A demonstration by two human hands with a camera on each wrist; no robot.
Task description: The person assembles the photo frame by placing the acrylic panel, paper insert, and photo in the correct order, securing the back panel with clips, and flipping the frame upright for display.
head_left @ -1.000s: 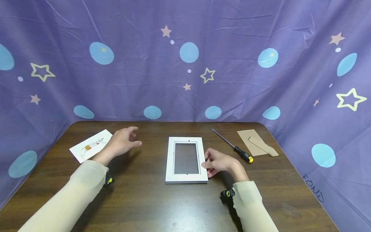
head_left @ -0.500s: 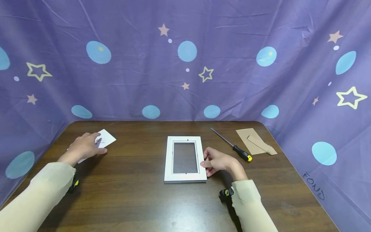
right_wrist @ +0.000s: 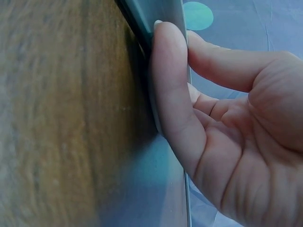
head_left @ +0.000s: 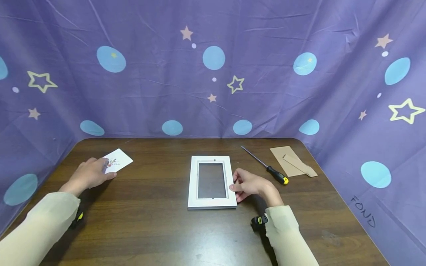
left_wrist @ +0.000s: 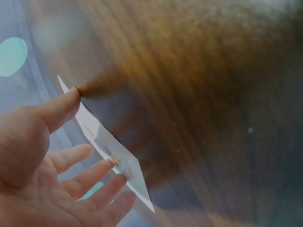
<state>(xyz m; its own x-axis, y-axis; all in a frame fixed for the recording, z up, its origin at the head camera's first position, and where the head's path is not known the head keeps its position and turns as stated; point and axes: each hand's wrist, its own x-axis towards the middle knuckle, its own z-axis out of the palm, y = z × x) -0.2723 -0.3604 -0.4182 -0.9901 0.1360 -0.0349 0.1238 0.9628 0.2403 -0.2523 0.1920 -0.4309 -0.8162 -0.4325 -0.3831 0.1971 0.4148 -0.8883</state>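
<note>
A white printed card [head_left: 119,161] lies on the table at the left, partly hidden under my left hand [head_left: 87,175]. In the left wrist view, the hand's thumb [left_wrist: 66,106] is by one long edge of the card [left_wrist: 106,139], and the other fingers spread over its printed face, fairly straight. Near the middle of the table lies a white picture frame [head_left: 194,184] with a dark opening. My right hand [head_left: 251,184] pinches its right side, thumb on top. The right wrist view shows the frame's edge [right_wrist: 163,12] between thumb and fingers.
Right of the frame lies a screwdriver [head_left: 275,174] with a black and yellow handle. A brown cardboard sheet [head_left: 284,157] with a narrower folded piece [head_left: 297,165] across it lies at the far right of the wooden table [head_left: 156,229]. A purple curtain [head_left: 146,99] surrounds the back and sides.
My left hand has moved left and come down over the card, covering much of it. My right hand keeps its hold on the frame. The head view has shifted slightly.
</note>
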